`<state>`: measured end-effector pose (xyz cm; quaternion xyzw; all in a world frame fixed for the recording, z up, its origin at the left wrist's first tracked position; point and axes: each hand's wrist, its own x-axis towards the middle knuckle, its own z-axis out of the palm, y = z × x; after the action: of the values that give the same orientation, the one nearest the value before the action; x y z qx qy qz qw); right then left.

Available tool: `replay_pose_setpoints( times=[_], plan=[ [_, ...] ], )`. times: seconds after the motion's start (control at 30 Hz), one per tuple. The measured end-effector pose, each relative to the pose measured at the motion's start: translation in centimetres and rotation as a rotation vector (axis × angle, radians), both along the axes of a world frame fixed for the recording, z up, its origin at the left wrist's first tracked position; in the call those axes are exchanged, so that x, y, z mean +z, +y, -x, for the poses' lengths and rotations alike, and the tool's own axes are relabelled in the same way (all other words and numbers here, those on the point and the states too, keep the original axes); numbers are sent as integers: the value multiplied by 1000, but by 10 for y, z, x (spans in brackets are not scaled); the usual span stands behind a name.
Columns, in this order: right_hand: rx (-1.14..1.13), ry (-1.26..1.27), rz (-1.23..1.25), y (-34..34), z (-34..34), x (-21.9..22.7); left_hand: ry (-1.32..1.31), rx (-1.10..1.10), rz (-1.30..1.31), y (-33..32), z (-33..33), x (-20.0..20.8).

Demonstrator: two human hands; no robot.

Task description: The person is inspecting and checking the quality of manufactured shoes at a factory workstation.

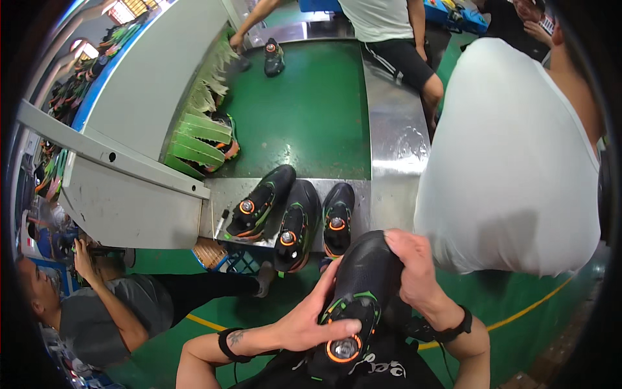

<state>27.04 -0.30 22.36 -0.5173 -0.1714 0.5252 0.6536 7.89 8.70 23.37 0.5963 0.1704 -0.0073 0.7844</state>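
Note:
A black shoe (368, 267) with green and orange trim is held up close in front of my body, its toe pointing away. My left hand (301, 325) grips its left side, the thumb lying across the top beside the round, orange-ringed dial (343, 349). Around the right side of the toe closes my right hand (418, 275); some of its fingers are hidden by the shoe. Just beyond stand three similar shoes, a left one (264, 201), a middle one (300, 220) and a right one (338, 223), on a metal ledge (379, 227).
Past the ledge lies a green conveyor belt (311, 110) carrying another shoe (273, 58). Green strips (197, 139) hang at a grey machine housing (142, 78), partly covering a shoe. A pen (222, 222) lies on the ledge. People are close at right (505, 162) and lower left (110, 318).

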Motion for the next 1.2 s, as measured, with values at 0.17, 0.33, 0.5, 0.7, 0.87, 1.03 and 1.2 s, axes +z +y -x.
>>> replay_pose_setpoints(
  times=[0.17, 0.33, 0.5, 0.7, 0.87, 1.03, 1.2],
  plan=[
    [-14, -282, 16, -14, 8, -21, 168, 273, 372, 4, -3, -29],
    [250, -798, 57, -77, 44, -52, 68, 573, 418, -5, -56, -95],
    [-161, -1126, 215, -72, 22, -139, 369, 596, 422, -25, -128, -144],
    [-120, -1271, 234, -36, -5, -248, 379, 328, -394, -44, -46, -166],
    [-339, -1163, 175, -43, -1, -249, 275, 73, -1266, -6, -31, -217],
    [-161, -1143, 271, -25, -34, -153, 73, 176, -969, 28, -49, -200],
    [-8, -903, 445, -26, -46, -28, 206, 166, -546, 43, -23, -96]
  ],
)
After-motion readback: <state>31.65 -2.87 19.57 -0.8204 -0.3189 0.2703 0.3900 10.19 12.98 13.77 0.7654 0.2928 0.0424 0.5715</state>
